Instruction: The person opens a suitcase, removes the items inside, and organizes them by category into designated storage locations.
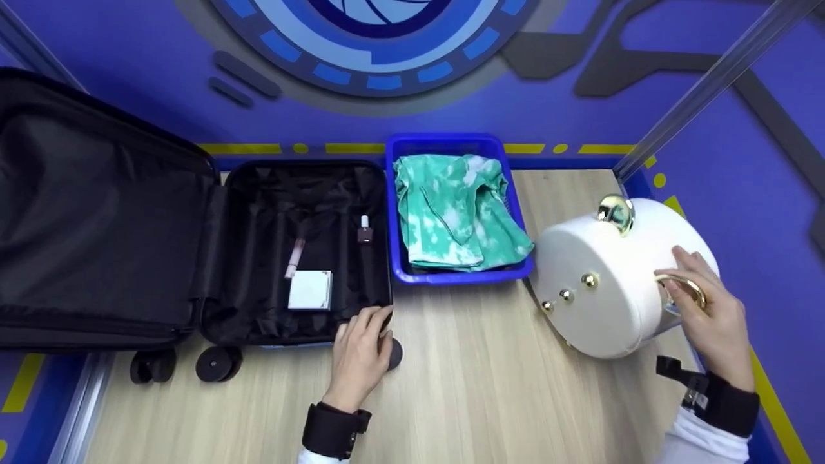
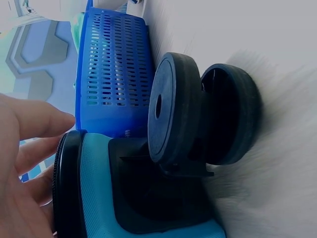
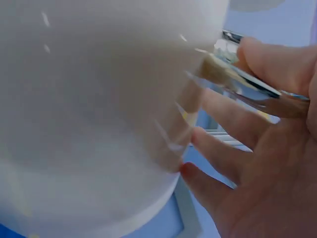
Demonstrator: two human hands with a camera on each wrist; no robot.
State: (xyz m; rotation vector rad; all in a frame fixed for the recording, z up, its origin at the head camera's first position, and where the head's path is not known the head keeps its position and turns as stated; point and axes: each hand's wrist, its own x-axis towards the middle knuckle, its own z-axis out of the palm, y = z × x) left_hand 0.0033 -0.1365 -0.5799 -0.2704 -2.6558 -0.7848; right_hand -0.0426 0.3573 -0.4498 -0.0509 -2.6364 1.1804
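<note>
Tabletop (image 1: 464,386) in pale, streaky wood grain stretches under everything. On its left a hard-shell suitcase (image 1: 109,238) lies open, both halves lined with wrinkled black cloth, the deeper one ribbed; the left wrist view shows its shell (image 2: 96,183) as finely textured turquoise. At the right, on the tabletop, is a glossy white drum-shaped case (image 1: 593,303), smooth and rounded, its flat circular face dotted with gold ball studs (image 1: 590,280). Between the two sits a rectangular blue plastic basket (image 1: 454,278) with slotted walls, close against the suitcase; it holds a soft, loosely folded garment (image 1: 425,225) in green-and-white tie-dye. The right hand (image 1: 715,322) has its thumb through a curved, mirror-bright gold handle (image 3: 247,84) on the drum-shaped case, its other fingers reaching to the smooth wall; whether it grasps the handle firmly, I cannot tell. The left hand (image 1: 362,351) clenches nothing, its loosely extended fingers resting on the suitcase's near right corner, beside a round black twin-wheel caster (image 2: 171,109). Inside the deeper half lie the small things: a flat, square white box (image 1: 310,290), a slim pinkish lip-gloss tube (image 1: 295,258) whose end meets or nearly meets it, and, apart from both near the right wall, a nail-polish bottle (image 1: 365,233) with a white cap and a dark, boxy body.
</note>
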